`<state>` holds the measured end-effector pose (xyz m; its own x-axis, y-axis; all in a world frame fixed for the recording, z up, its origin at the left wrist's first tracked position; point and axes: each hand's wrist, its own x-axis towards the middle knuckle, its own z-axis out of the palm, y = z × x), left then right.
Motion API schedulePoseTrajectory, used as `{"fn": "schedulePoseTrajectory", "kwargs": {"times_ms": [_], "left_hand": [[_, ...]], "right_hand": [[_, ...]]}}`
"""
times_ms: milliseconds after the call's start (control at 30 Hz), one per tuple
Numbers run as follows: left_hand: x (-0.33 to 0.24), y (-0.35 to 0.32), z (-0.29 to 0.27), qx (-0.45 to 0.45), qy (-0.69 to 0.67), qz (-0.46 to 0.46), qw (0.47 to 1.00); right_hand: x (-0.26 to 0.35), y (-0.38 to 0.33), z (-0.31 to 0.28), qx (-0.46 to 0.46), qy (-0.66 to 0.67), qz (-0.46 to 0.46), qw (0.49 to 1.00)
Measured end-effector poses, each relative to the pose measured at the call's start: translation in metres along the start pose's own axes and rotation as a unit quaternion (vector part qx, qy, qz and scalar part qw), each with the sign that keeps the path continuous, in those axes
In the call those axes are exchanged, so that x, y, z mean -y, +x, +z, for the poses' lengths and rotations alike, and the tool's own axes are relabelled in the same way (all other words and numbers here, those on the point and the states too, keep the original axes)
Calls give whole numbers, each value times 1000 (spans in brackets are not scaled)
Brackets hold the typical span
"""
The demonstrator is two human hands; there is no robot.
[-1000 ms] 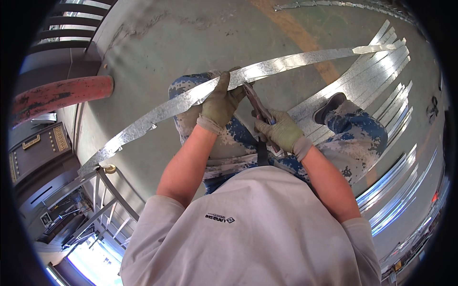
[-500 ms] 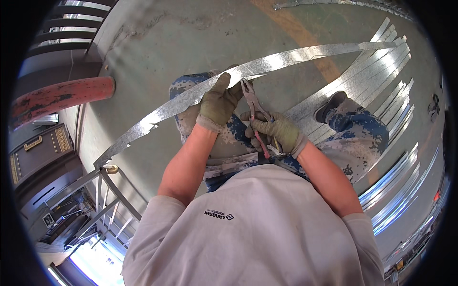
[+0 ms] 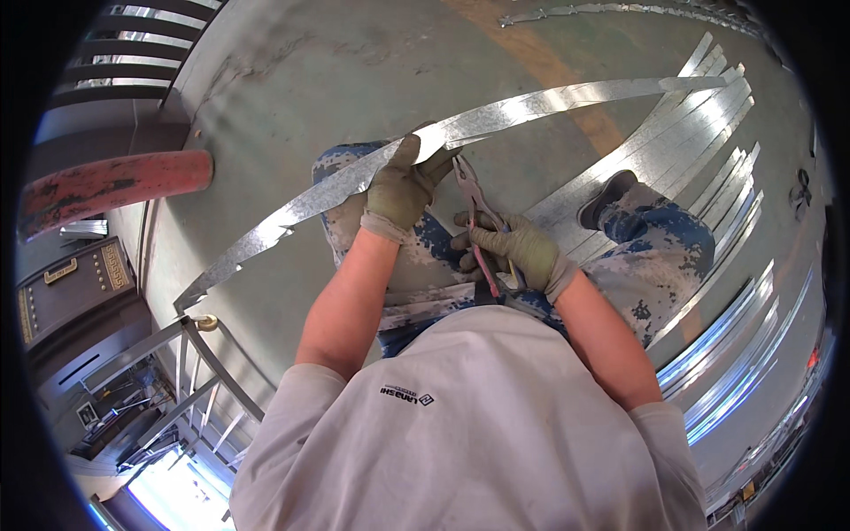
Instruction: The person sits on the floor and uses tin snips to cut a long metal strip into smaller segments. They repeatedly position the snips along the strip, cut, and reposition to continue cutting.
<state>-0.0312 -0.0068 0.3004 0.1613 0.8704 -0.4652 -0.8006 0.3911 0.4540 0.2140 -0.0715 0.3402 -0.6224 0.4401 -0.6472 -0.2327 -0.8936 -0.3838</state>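
A long, shiny metal strip (image 3: 310,205) stretches across in front of me, its near edge notched with small bent tabs. My left hand (image 3: 400,190), in a grey-green work glove, is closed around the strip at about its middle, thumb on top. In my gloved right hand (image 3: 522,250) is a pair of pliers (image 3: 471,184) with red-pink handles. Their jaws point away from me and sit just below the strip, close to my left fingertips and apart from the metal. Part of the handles is hidden by my right fingers.
Flat metal strips (image 3: 651,146) lie side by side on the green floor at the right, with more bright strips (image 3: 722,354) nearer. A worn red pipe or post (image 3: 124,181) juts in from the left. Below it stands a metal frame (image 3: 199,354) with a caster.
The pliers' jaws have come slightly down and away from the strip's edge, as my right hand shifted a little. My left hand keeps its hold on the strip.
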Motion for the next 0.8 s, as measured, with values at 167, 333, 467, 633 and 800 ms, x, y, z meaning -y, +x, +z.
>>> {"fn": "schedulePoseTrajectory", "kwargs": {"times_ms": [167,333,467,633,800], "left_hand": [[1,1,-3,5,22,1,1000],[3,5,-13,7,-6,-3,1000],[2,3,-2,-1,7,6,1000],[1,1,1,-13,6,7,1000],[2,3,-2,-13,5,7,1000]], "right_hand": [[-3,11,-12,-46,-156,-45,986],[6,14,-7,-73,-222,-36,972],[6,14,-8,-93,-245,-39,964],[2,16,-5,-99,-260,-62,958],[-4,23,-8,-105,-263,-89,955]]}}
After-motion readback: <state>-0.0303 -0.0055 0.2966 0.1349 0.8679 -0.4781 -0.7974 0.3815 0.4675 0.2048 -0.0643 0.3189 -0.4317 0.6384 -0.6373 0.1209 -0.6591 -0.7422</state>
